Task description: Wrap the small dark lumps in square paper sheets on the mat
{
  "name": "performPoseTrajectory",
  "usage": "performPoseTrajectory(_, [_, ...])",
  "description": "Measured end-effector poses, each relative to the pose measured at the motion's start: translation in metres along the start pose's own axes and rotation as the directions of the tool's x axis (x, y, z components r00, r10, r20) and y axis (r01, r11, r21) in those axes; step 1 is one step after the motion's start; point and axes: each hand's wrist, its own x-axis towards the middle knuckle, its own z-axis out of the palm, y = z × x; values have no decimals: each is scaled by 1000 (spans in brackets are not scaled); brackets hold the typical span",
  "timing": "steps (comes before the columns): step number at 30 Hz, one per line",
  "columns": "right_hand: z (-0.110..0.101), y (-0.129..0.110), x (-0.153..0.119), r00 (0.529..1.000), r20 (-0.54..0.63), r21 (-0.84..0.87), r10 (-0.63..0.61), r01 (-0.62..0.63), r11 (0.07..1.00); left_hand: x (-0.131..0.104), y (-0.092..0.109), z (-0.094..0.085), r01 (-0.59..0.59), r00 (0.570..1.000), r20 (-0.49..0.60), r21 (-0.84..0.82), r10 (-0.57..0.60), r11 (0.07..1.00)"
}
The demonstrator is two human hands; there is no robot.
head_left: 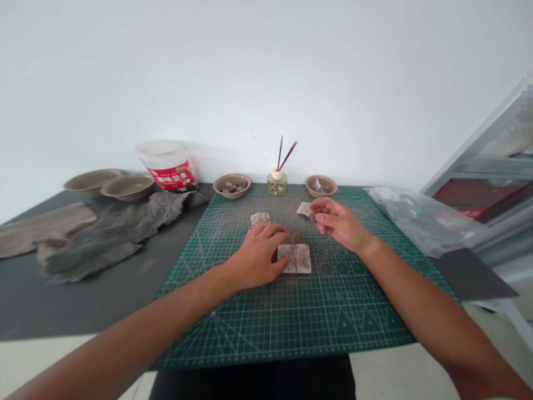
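Hands (pixel 260 256) (pixel 339 223) well apart from near edge of mat (pixel 250 328).

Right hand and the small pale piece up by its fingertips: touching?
Touching. The head view shows the right hand pinching the small pale piece by its right side.

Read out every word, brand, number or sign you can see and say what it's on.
None reads clearly.
Red label on the white tub: large pale characters, apparently Chinese, too blurred to quote.
Green mat: tiny edge marks, too small to read.
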Motion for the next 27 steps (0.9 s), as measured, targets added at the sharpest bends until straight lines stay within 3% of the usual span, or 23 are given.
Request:
performPoseTrajectory(4, [6, 3, -4, 987, 158, -131, 34, -13, 991, -7, -5, -3, -34, 997, 72, 87, 28, 996])
performPoseTrajectory(8, [13, 8, -8, 965, 251, -365, 78, 20, 931, -12, -8, -3, -50, 995, 93, 105, 40, 993])
performPoseTrajectory(13, [34, 16, -15, 936, 348, -718, 59, 226, 659, -18, -9, 0, -38, 996, 89, 82, 30, 996])
performPoseTrajectory(16, [47, 19, -20, 909, 416, -783, 15, 349, 514, -21, -12, 0, -33, 997, 70, 57, 29, 998])
performPoseTrajectory(19, [53, 19, -23, 911, 412, -820, 26, 358, 447, -22, -15, -2, -56, 996, 72, 44, 53, 997])
performPoseTrajectory(27, [49, 18, -24, 898, 436, -822, 58, 372, 431, -24, -19, -7, -85, 993, 81, 5, 84, 996])
